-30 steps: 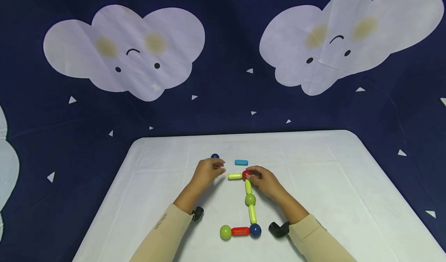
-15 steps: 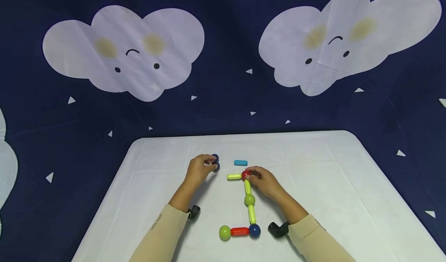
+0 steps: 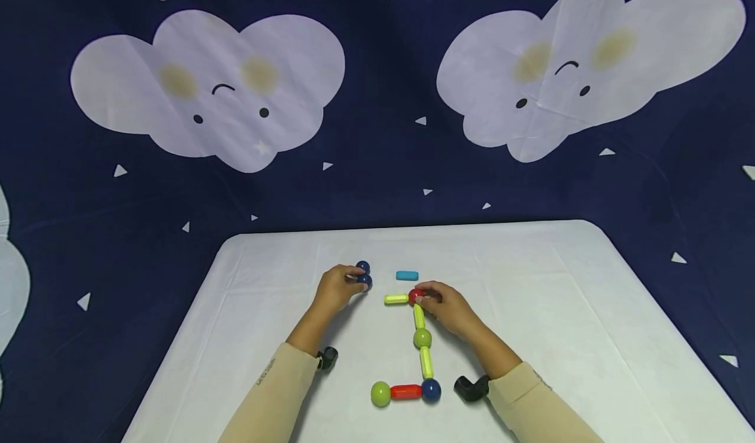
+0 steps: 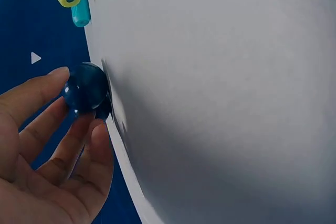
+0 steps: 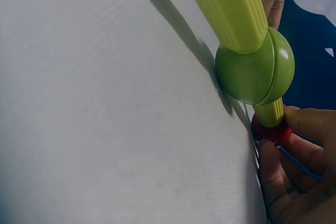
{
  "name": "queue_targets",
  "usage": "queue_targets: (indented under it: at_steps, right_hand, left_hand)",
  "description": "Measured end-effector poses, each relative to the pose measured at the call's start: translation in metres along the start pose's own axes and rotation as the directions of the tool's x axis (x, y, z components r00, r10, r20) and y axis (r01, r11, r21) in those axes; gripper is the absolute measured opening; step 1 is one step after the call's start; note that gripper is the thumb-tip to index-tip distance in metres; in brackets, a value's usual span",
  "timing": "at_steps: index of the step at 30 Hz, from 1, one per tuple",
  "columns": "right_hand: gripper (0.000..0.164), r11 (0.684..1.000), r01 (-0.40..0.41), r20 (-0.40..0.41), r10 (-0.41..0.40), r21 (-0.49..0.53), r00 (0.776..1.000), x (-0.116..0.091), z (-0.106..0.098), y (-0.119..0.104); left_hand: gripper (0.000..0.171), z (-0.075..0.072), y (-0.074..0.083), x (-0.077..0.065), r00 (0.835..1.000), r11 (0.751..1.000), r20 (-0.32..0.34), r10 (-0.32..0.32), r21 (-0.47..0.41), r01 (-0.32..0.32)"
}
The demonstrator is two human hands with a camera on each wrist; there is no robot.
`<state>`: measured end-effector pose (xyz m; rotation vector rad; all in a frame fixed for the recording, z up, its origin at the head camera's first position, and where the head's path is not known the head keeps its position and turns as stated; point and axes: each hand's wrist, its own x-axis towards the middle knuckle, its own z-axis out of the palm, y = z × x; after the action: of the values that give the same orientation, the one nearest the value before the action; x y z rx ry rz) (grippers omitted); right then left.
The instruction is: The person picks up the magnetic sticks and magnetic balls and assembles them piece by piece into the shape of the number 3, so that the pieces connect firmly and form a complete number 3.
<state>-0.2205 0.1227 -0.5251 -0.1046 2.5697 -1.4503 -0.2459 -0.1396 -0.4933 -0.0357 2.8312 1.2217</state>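
My left hand (image 3: 337,291) pinches a dark blue ball (image 3: 365,282) between thumb and fingers, near the far side of the table. Just behind it is a second blue ball (image 3: 362,267), close against the first. The left wrist view shows the pinched blue ball (image 4: 86,86) large, the other mostly hidden behind it. My right hand (image 3: 446,307) grips a red ball (image 3: 415,297), which joins a yellow-green rod (image 3: 396,299) pointing left and another rod (image 3: 419,316) running toward me. In the right wrist view, fingers hold the red ball (image 5: 272,129) beyond a green ball (image 5: 254,69).
The chain continues through a green ball (image 3: 422,338), a rod (image 3: 426,363), a blue ball (image 3: 431,390), a red rod (image 3: 406,392) and a green ball (image 3: 381,394). A loose light-blue rod (image 3: 407,276) lies behind the red ball. All rest on a white table (image 3: 566,312).
My left hand has drawn slightly left and now pinches a blue ball, which was out of sight one second ago. My right hand stays on the red ball.
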Motion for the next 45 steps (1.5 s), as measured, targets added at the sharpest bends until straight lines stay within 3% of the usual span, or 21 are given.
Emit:
queue_targets:
  at_steps: [12, 23, 34, 45]
  right_hand:
    - [0.031, 1.0, -0.003, -0.001, 0.003, 0.004, 1.0, -0.001, 0.0, 0.0]
    - [0.029, 1.0, -0.023, 0.007, 0.023, 0.003, 1.0, 0.001, -0.001, 0.002]
    - [0.029, 1.0, -0.005, 0.004, 0.005, 0.008, 1.0, 0.002, 0.0, 0.002]
    - [0.031, 1.0, 0.008, -0.001, -0.008, 0.001, 1.0, 0.0, -0.001, 0.0]
  left_hand:
    - [0.028, -0.004, 0.001, -0.007, 0.995, 0.998, 0.095, 0.005, -0.061, 0.001]
    - [0.026, -0.002, 0.004, -0.013, 0.984, 0.998, 0.176, 0.002, -0.06, 0.009]
    - [0.025, 0.003, 0.011, -0.016, 0.98, 0.999, 0.198, 0.026, -0.05, -0.016]
    - [0.025, 0.005, 0.012, -0.016, 0.98, 0.999, 0.2, 0.011, -0.049, -0.001]
